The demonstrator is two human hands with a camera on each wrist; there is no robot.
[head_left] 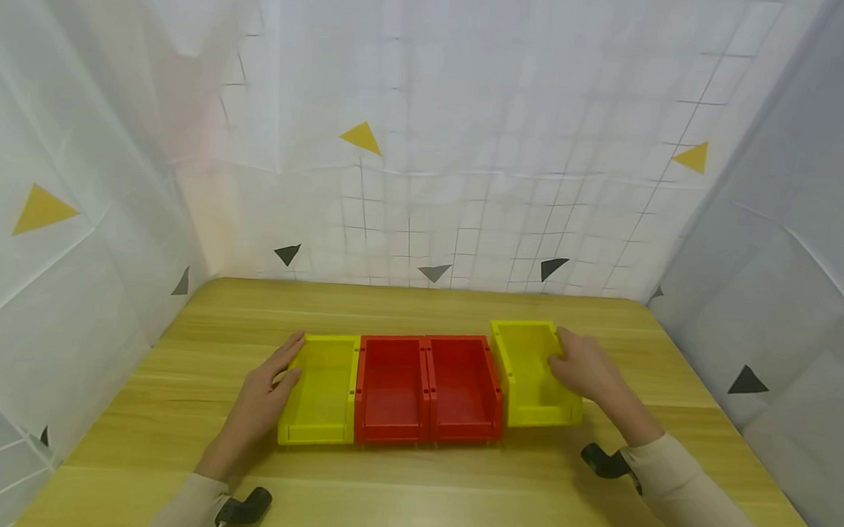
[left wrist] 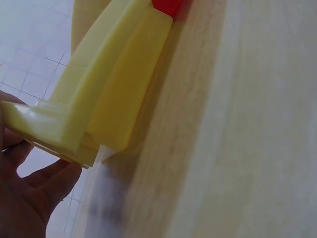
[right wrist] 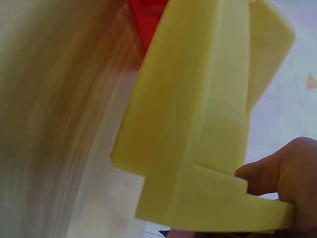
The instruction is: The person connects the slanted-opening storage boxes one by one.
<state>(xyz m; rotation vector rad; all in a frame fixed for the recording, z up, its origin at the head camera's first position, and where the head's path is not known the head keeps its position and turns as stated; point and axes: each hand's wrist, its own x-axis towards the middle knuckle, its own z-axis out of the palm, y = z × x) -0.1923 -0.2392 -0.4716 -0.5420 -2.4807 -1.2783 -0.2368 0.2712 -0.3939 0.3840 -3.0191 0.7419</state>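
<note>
Four-sided plastic bins stand side by side in a row. At the left end is a yellow bin (head_left: 322,386), and my left hand (head_left: 263,395) rests along its outer side, fingers fairly straight and spread against the wall. In the left wrist view, fingertips (left wrist: 67,181) touch that bin's edge. Two red bins, a left one (head_left: 394,387) and a right one (head_left: 461,387), sit in the middle. My right hand (head_left: 592,375) grips the right side wall of a second yellow bin (head_left: 531,375), thumb over its inside. This bin is lifted and slightly askew beside the right red bin.
The bins are on a light wooden table (head_left: 408,496). White patterned sheets (head_left: 476,97) hang behind the table and at both sides. A dark wrist device (head_left: 243,506) is at the left sleeve, and another dark device (head_left: 604,462) is at the right sleeve.
</note>
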